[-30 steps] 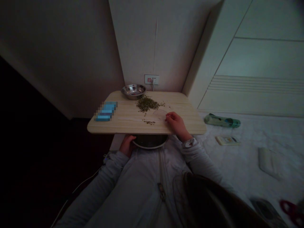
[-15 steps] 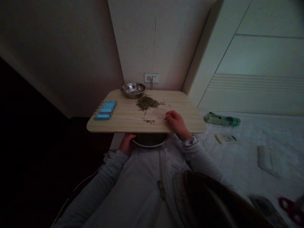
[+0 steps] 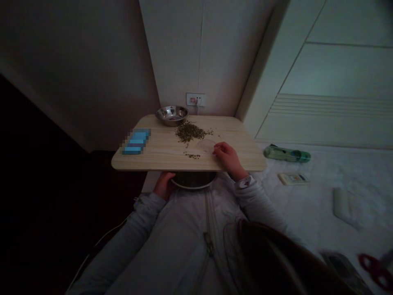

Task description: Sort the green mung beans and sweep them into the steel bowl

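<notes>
Pinching the edge of the clear dish (image 3: pixel 205 144) here, with the right hand (image 3: pixel 227 159) nearly closed, over the pale surface (image 3: pixel 162 159). Down below, clasping the large bowl (image 3: pixel 195 181) with the left hand (image 3: pixel 164 185), curled, fingertips hidden. And just beyond the dish, heaped small green grains (image 3: pixel 189 132), right beside the steel bowl (image 3: pixel 172 116).

Home bedroom, dimly lit, white quilted bedding (image 3: pixel 316 205), pale panelled furniture (image 3: pixel 337 73) alongside; plain wall (image 3: pixel 178 53), plugged-in socket (image 3: pixel 195 99)
</notes>
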A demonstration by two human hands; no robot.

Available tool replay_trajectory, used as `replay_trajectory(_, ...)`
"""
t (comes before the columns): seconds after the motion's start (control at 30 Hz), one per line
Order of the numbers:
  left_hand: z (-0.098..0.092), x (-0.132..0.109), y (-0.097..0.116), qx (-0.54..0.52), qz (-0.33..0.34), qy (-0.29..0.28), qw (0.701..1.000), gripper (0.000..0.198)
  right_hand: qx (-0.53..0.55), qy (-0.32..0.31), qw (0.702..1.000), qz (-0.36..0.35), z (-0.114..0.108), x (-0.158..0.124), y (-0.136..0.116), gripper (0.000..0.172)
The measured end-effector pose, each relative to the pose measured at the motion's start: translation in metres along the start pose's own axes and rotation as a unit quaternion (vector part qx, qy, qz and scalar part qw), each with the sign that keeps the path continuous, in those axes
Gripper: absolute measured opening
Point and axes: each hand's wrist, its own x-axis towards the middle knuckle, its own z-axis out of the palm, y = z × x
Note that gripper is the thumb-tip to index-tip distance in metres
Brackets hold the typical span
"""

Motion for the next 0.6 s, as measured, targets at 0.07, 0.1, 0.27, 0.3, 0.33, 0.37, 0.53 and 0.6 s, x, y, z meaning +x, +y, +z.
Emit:
replay_trajectory(0.07, 0.0007, -0.0012, 0.0007, 0.000, 0.003, -0.003, 1.000, 0.014, -0.002, 0.000, 1.000, -0.001, 0.0000, -0.0001, -0.0002, 0.021)
replay_trajectory(0.1, 0.0009, -0.0016, 0.0009, 0.000, 0.005, -0.003, 1.000, 0.013, -0.003, 0.001, 1.000, -0.002, 0.0000, -0.0001, -0.0001, 0.021)
replay_trajectory(0.27, 0.0012, -0.0021, 0.0015, 0.003, 0.001, -0.006, 1.000, 0.015, -0.004, 0.002, 1.000, -0.009, -0.0003, 0.0002, 0.0008, 0.020)
replay_trajectory(0.3, 0.0013, -0.0021, 0.0016, 0.003, 0.003, -0.005, 1.000, 0.016, -0.004, 0.002, 1.000, -0.008, -0.0002, 0.0003, 0.0011, 0.020)
replay_trajectory(0.33, 0.0014, -0.0023, 0.0017, 0.004, 0.008, -0.002, 1.000, 0.015, -0.003, 0.002, 1.000, -0.007, -0.0001, 0.0005, 0.0014, 0.020)
replay_trajectory(0.37, 0.0015, -0.0024, 0.0018, 0.004, 0.014, 0.003, 1.000, 0.014, -0.002, 0.003, 1.000, -0.006, 0.0000, 0.0007, 0.0019, 0.020)
replay_trajectory(0.53, 0.0012, -0.0024, 0.0019, 0.008, 0.005, 0.011, 1.000, 0.013, 0.001, 0.006, 1.000, -0.011, 0.0004, 0.0018, 0.0049, 0.020)
replay_trajectory(0.6, 0.0007, -0.0018, 0.0017, 0.006, 0.001, 0.008, 1.000, 0.014, 0.000, 0.004, 1.000, -0.011, 0.0003, 0.0017, 0.0049, 0.021)
